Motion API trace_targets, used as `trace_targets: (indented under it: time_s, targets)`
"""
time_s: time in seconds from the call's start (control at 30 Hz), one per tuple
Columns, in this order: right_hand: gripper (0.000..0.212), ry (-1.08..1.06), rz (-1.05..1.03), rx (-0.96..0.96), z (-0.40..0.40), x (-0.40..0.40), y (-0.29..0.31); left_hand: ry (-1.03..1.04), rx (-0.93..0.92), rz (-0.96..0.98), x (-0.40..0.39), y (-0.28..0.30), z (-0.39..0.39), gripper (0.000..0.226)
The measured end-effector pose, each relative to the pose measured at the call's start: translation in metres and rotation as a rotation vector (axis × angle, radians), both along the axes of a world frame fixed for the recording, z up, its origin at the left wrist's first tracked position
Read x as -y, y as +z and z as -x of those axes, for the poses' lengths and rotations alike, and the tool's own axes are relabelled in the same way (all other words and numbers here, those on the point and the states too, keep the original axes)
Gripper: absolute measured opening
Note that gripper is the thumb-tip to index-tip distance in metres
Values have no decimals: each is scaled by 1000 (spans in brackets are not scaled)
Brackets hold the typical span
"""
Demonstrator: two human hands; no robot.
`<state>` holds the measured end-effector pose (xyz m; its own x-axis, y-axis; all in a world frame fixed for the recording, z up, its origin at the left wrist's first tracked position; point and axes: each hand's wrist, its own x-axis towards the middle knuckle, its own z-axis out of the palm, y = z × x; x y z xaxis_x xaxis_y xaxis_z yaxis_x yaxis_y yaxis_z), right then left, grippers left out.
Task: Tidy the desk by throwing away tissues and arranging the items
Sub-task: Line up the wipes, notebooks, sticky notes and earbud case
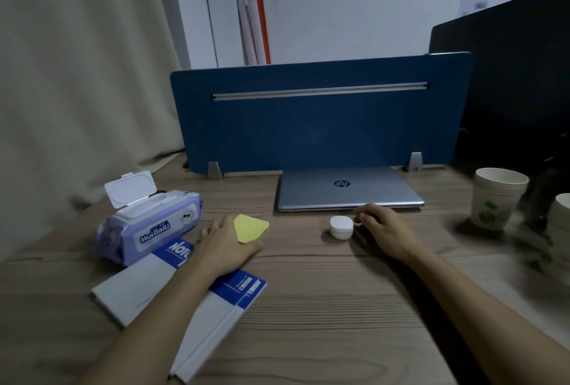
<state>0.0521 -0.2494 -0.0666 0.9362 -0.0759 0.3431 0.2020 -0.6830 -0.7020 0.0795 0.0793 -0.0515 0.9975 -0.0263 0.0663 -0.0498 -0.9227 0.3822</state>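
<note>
My left hand (225, 245) rests palm down over the top of a blue-and-white notebook (135, 286) lying on the wooden desk (324, 292). A yellow sticky note pad (250, 227) lies partly over the hand's thumb side; whether the fingers grip it I cannot tell. My right hand (381, 230) sits just right of a small white round case (341, 226), fingertips touching its side. A purple wet-wipes pack (148, 224) with its white lid flipped up lies left of the left hand. A closed silver laptop (348, 188) sits behind both hands.
A blue divider panel (308, 125) stands along the desk's back edge. Stacked paper cups (493, 199) and another cup (559, 230) stand at the right, beside a dark monitor (509, 76). A beige curtain (77, 76) hangs at the left.
</note>
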Motion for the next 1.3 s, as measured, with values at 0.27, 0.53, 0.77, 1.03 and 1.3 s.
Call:
trace_targets:
  time_s: [0.27,0.53,0.77,1.03,1.3]
  targets:
    - [13,68,12,-5,1,0,-1,-231,23,73,17,-2,7,78]
    - [15,56,-9,-10,1,1,-3,-396,111,10,53,-3,26,74]
    - [17,46,-27,-16,5,0,-5,-251,172,55,12,13,33,78]
    - [30,-6,-44,36,12,-21,7,-4,498,-29,-109,42,23,59]
    - [31,114,138,215,9,-145,28,142,449,9,-199,42,4,79]
